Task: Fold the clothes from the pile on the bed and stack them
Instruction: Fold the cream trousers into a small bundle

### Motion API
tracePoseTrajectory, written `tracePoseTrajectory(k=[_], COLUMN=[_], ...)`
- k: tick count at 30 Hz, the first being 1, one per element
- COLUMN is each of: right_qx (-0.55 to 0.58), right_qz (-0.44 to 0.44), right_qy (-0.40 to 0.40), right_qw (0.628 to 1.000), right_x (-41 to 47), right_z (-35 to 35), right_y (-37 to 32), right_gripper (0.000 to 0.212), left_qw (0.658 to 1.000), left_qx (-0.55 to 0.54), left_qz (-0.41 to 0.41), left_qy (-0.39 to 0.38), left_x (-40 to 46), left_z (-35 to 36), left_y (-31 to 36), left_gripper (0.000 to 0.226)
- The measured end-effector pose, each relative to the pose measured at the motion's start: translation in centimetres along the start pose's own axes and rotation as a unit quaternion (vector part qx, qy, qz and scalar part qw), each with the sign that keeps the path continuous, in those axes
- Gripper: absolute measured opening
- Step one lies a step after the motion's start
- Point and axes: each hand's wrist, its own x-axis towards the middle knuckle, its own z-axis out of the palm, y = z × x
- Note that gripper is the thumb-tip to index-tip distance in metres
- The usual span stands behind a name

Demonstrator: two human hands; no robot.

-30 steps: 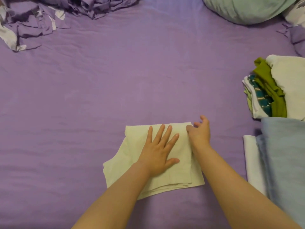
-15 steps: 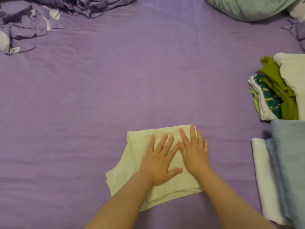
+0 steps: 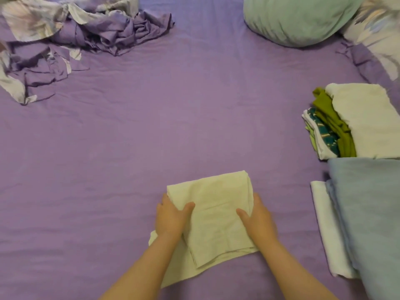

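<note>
The left hand and right hand each grip a side of the folded pale yellow cloth on the purple bed. If lifted unevenly, it could flop open.

1. Pale yellow garment — folded into a rough rectangle, lying flat on the purple bed sheet near its front edge, a looser layer sticking out at its lower left.
2. Stack of folded clothes — cream piece on top, olive, teal-striped and white beneath, at the sheet's right side.
3. Folded blue and white pieces, just in front of that stack.
</note>
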Motion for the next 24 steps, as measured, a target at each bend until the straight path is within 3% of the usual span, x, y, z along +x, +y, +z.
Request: tracePoseTrajectory(k=[2, 7, 14, 20, 24], right_qx=[0.020, 0.059, 0.053, 0.034, 0.034], right_qz=[-0.013, -0.025, -0.006, 0.041, 0.054], right_qy=[0.020, 0.084, 0.192, 0.223, 0.216], right_qw=[1.000, 0.994, 0.980, 0.973, 0.974], right_x=[-0.6, -1.8, -4.0, -6.3, -6.4], right_z=[-1.3, -7.9, -21.0, -30.0, -33.6], right_y=[-0.2, -0.2, 3.5, 10.8, 16.5], right_gripper=[0.058, 0.055, 0.050, 0.045, 0.047], left_qw=[0.998, 0.987, 0.961, 0.936, 0.929], left_qx=[-0.053, -0.078, -0.048, -0.031, -0.019], left_qz=[0.014, 0.124, 0.225, 0.272, 0.279], left_qy=[-0.021, -0.074, -0.152, -0.221, -0.243], left_x=[-0.1, -1.9, -7.3, -14.6, -18.3], left_z=[-0.6, -1.3, 2.8, 9.4, 14.6], left_y=[1.3, 7.3, 19.5, 27.1, 29.2], left_gripper=[0.061, 0.040, 0.053, 0.039, 0.046])
